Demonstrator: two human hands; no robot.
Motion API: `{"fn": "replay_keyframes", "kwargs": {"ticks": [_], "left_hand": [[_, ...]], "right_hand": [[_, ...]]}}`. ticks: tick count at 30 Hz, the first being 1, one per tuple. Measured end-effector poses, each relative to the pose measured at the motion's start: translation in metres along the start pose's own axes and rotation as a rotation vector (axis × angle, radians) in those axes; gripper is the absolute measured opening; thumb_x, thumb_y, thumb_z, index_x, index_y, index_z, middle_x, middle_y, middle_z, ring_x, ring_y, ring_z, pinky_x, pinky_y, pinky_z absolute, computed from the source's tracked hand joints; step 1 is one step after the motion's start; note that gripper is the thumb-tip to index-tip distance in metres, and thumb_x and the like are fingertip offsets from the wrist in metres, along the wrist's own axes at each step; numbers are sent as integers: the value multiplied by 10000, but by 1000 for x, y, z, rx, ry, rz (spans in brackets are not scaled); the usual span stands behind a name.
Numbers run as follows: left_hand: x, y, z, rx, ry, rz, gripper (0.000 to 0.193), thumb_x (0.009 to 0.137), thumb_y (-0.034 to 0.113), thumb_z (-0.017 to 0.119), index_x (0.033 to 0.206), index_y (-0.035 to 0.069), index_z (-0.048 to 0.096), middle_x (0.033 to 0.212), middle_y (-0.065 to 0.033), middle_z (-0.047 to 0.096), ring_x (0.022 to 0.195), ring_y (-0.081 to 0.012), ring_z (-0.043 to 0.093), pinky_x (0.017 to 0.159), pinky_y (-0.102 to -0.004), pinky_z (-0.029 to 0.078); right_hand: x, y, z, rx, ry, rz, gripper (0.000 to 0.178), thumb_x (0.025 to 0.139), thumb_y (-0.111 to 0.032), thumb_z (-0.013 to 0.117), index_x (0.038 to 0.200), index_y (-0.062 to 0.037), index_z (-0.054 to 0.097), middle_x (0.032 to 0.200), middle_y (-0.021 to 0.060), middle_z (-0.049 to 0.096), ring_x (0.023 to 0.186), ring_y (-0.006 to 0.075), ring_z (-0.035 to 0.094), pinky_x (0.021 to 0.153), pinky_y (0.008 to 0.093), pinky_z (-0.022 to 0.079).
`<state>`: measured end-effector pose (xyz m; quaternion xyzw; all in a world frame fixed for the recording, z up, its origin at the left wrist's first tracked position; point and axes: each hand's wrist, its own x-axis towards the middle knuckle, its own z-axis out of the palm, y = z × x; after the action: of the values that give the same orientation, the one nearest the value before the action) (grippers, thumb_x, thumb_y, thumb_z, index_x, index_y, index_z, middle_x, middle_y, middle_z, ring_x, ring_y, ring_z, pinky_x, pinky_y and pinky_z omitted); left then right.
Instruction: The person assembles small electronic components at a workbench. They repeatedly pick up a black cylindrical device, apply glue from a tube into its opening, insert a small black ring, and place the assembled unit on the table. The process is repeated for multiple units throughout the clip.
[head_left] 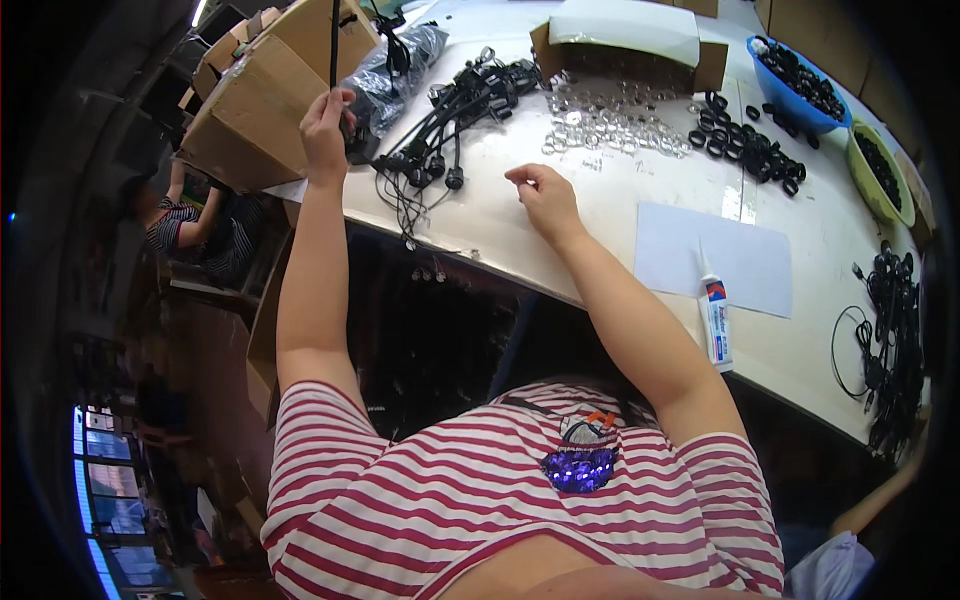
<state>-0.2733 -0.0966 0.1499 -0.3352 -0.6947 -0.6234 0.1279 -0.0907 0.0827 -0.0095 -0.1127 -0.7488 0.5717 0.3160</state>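
Black cord (335, 45) in left hand (327, 128), right hand (549, 203) over table (600, 205)

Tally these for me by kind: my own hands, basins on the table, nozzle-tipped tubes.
Own hands: 2 (left hand, right hand)
Basins: 2 (blue basin, yellow-green basin)
Tubes: 1 (white tube)
Total: 5

On the table (480, 225) I list: cables (490, 90), left; small discs (610, 125), far middle; rings (745, 145), right of discs; basins (800, 113), far right; tube (715, 325), near right.
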Motion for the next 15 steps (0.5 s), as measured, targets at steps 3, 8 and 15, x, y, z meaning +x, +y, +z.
{"fn": "replay_keyframes", "kwargs": {"ticks": [3, 8, 15], "left_hand": [[-18, 29, -23, 38, -95, 41, 233, 908, 222, 481, 865, 35, 613, 677, -5, 526, 613, -66, 469, 559, -197, 348], [-48, 55, -73, 165, -375, 88, 138, 876, 92, 507, 886, -6, 603, 797, -19, 546, 752, -75, 489, 687, -200, 378], [-89, 82, -70, 491, -798, 307, 128, 768, 45, 609, 880, -17, 609, 849, -68, 566, 825, -152, 520, 740, -244, 405]], "right_hand": [[7, 5, 2, 115, 62, 5, 214, 780, -84, 506, 947, -35, 630, 895, 124, 629, 763, 204, 602, 702, 299, 480], [6, -22, -14, 493, 97, 100, 329, 876, -257, 505, 1119, -39, 538, 973, 47, 587, 736, 81, 532, 645, 219, 423], [-39, -89, -73, 722, -300, 20, 634, 908, -527, 284, 1177, 3, 504, 1088, 127, 584, 1047, 204, 521, 893, 336, 377]]}}
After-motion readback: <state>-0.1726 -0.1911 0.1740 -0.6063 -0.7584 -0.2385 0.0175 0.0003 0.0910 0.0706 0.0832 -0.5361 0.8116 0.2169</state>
